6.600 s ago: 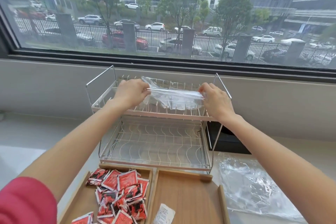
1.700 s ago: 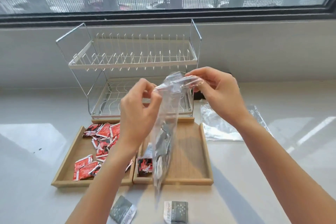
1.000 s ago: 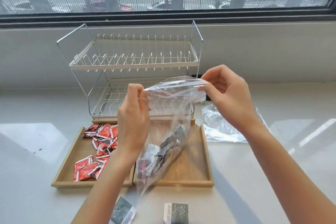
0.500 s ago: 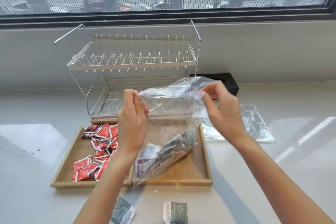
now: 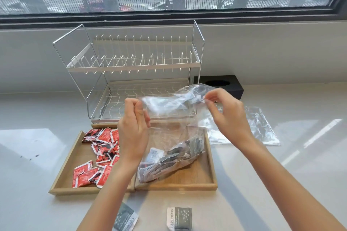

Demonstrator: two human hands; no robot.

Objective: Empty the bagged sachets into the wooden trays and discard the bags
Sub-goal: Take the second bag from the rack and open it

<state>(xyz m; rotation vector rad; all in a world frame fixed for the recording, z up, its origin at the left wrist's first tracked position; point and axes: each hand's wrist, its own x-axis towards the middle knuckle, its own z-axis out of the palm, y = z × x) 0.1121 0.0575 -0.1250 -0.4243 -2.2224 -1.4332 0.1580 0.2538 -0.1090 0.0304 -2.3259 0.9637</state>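
Pinching the mouth of a clear plastic bag (image 5: 169, 118) from both sides: left hand (image 5: 134, 127) has thumb and fingers closed on the left edge of the opening, right hand (image 5: 227, 116) nips the right edge between thumb and forefinger, other fingers loosely curled. Bag mouth pulled wide, held above the counter. Bag's lower end sags into the right wooden tray (image 5: 197, 184), where the dark grey sachets (image 5: 174, 159) lie heaped inside the plastic, resting on the tray floor. Left wooden tray (image 5: 62, 184) touches the right one side by side; red sachets (image 5: 97, 155) lie scattered loose across it. Two grey sachets (image 5: 179, 218) lie on the white counter (image 5: 28, 155) in front of the trays, apart from each other. A flat empty clear bag (image 5: 262, 129) lies on the counter just right of the trays. Behind the trays, a two-tier white wire dish rack (image 5: 131, 65); a black box (image 5: 225, 84) beside it at the wall. Window above, street with cars outside.
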